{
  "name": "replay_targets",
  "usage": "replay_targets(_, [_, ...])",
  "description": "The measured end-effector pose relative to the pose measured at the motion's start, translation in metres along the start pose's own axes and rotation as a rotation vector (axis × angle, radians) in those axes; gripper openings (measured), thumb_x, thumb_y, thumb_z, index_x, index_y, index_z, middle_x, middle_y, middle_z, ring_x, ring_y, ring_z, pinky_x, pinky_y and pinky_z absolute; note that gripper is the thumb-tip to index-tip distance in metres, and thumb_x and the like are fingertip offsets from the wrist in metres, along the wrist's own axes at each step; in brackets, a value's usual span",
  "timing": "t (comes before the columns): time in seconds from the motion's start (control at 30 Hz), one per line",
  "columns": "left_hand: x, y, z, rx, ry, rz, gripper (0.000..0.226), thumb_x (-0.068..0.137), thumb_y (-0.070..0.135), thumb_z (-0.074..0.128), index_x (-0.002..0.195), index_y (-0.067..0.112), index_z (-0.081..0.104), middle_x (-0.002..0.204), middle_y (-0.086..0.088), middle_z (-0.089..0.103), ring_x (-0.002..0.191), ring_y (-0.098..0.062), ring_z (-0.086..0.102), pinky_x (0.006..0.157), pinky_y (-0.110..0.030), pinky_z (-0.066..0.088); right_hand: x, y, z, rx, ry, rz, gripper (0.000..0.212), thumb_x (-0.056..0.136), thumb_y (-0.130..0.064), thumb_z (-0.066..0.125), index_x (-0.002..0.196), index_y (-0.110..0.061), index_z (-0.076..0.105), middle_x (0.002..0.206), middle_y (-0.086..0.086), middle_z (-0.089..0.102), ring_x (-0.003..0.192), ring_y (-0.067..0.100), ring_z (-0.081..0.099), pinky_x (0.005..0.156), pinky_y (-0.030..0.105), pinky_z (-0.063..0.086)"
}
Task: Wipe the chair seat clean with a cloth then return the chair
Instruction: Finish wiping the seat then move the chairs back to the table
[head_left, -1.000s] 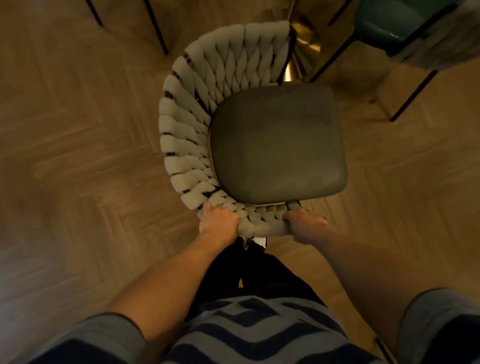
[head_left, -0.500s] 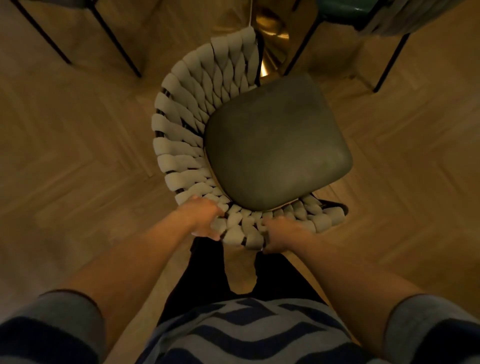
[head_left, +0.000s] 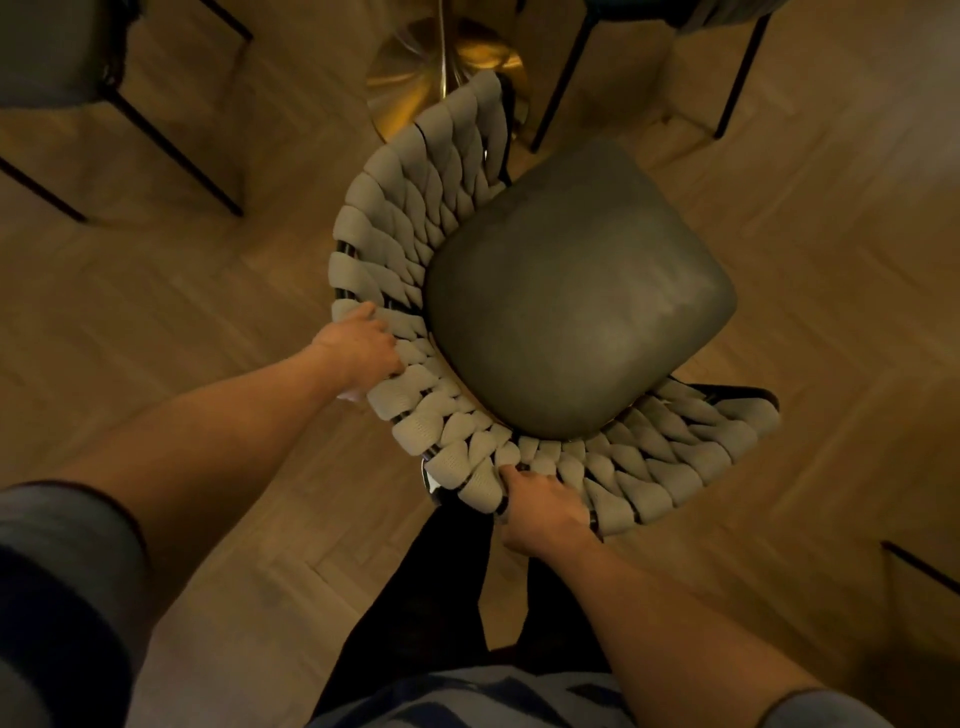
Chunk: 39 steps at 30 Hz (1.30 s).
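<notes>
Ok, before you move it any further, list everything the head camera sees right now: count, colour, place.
woven-back chair with padded seat: one, pale grey woven back, dark grey seat, centre, turned at an angle
round brass base with pole: one, gold, top centre, behind the chair back
dark-legged chair at upper left: one, grey seat, black legs, partly cut off
dark-legged chair at upper right: one, black legs, mostly out of frame
herringbone wood floor: brown, all around
cloth: none visible
left hand: gripping the woven back's left side
right hand: gripping the woven back's near edge
</notes>
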<state>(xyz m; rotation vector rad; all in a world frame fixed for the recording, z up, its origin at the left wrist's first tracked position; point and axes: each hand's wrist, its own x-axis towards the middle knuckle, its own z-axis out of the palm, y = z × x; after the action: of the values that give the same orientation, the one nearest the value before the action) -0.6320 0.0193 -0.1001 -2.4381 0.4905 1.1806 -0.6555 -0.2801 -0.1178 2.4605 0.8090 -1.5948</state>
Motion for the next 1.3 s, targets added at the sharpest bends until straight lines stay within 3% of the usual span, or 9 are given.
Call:
replay_targets(0.17, [-0.005,0.003,0.006,0.024,0.124,0.008,0.039,0.084,0.040,0.064,0.123,0.041,0.057,0.111,0.007,0.063,0.115,-0.022,0.051,0.102,-0.044,0.030,0.000,0.001,0.003,0.002,0.034,-0.005,0.068,0.084,-0.026,0.067,0.146,-0.027,0.037,0.130,0.006,0.061,0.119,0.035,0.058,0.098,0.048,0.048])
replay_targets(0.33, [-0.014,0.025,0.004,-0.022,0.115,-0.042,0.034,0.082,0.040,0.065,0.116,0.040,0.060,0.108,0.007,0.063,0.111,-0.021,0.053,0.100,-0.045,0.031,-0.009,0.019,0.002,-0.052,0.011,-0.035,0.064,0.086,-0.024,0.065,0.144,-0.028,0.038,0.131,0.007,0.060,0.120,0.035,0.057,0.098,0.048,0.047])
replay_targets(0.6, [-0.026,0.115,-0.006,-0.274,0.066,-0.169,0.023,0.086,0.037,0.060,0.108,0.038,0.064,0.096,0.008,0.064,0.102,-0.020,0.054,0.094,-0.043,0.032,-0.031,0.094,-0.006,-0.271,-0.013,-0.090,0.055,0.090,-0.027,0.065,0.140,-0.031,0.041,0.134,0.002,0.059,0.123,0.030,0.057,0.096,0.045,0.045])
replay_targets(0.83, [-0.035,0.202,-0.031,-0.547,0.004,-0.364,0.028,0.088,0.032,0.054,0.113,0.037,0.065,0.105,0.005,0.065,0.110,-0.021,0.053,0.105,-0.045,0.024,-0.037,0.152,-0.029,-0.561,-0.019,-0.160,0.054,0.093,-0.025,0.063,0.142,-0.036,0.041,0.132,0.000,0.061,0.120,0.026,0.060,0.090,0.041,0.047])
replay_targets(1.1, [-0.031,0.261,-0.053,-0.736,-0.041,-0.448,0.039,0.080,0.030,0.062,0.119,0.035,0.059,0.112,0.001,0.063,0.117,-0.024,0.049,0.110,-0.049,0.021,-0.041,0.185,-0.046,-0.818,0.087,-0.193,0.047,0.092,-0.025,0.063,0.136,-0.032,0.048,0.129,-0.001,0.063,0.122,0.026,0.058,0.102,0.043,0.038])
replay_targets(1.2, [-0.036,0.255,-0.045,-0.841,-0.011,-0.397,0.052,0.076,0.038,0.061,0.128,0.036,0.054,0.118,0.000,0.059,0.120,-0.024,0.046,0.113,-0.044,0.020,-0.050,0.189,-0.039,-0.746,0.168,-0.216,0.044,0.088,-0.027,0.064,0.130,-0.028,0.050,0.122,0.000,0.065,0.115,0.025,0.060,0.101,0.042,0.035])
replay_targets(1.3, [-0.045,0.248,-0.037,-1.196,0.140,-0.478,0.060,0.069,0.043,0.060,0.128,0.036,0.058,0.127,0.002,0.056,0.125,-0.022,0.046,0.108,-0.039,0.035,-0.062,0.194,-0.035,-0.325,0.307,-0.222,0.040,0.084,-0.023,0.063,0.124,-0.029,0.055,0.112,-0.001,0.068,0.104,0.024,0.062,0.089,0.035,0.038])
